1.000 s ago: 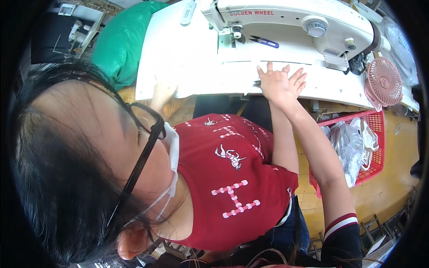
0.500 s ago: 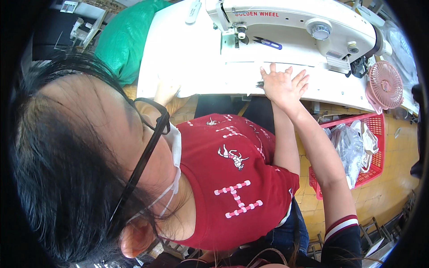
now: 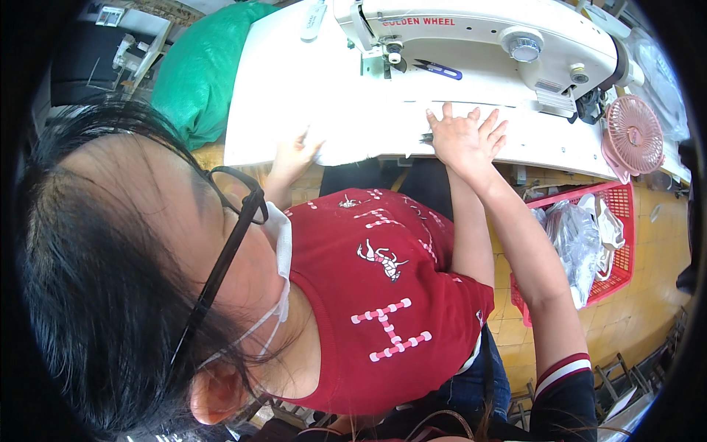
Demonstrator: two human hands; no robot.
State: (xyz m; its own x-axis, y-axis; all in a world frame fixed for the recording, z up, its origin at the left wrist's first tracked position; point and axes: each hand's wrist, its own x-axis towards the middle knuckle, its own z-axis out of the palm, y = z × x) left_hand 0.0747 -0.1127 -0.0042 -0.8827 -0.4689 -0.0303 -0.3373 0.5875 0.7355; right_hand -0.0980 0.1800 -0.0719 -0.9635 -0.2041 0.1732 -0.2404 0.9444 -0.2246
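Observation:
My right hand (image 3: 465, 146) lies flat with fingers spread at the near edge of the white sewing table (image 3: 309, 88). It rests over the right hand of a person in a red shirt (image 3: 390, 295), whose forearm (image 3: 470, 221) runs beneath mine; that hand is mostly hidden. A small dark object (image 3: 426, 138) pokes out beside the overlapping hands, too small to name. The other person's left hand (image 3: 298, 153) is at the table's near edge, over glaring white. Beyond the hands stands a white sewing machine (image 3: 471, 29). My left hand is not in view.
Blue-handled thread snips (image 3: 440, 70) lie on the machine bed. A pink fan (image 3: 633, 136) stands at the table's right end, above a red basket (image 3: 626, 250) holding plastic bags (image 3: 571, 236). A green sack (image 3: 199, 81) sits at the left. The person's head (image 3: 132, 280) fills the left side.
The other person's left hand has shifted right along the table edge, and its fingers show more clearly. My right hand stays in nearly the same place.

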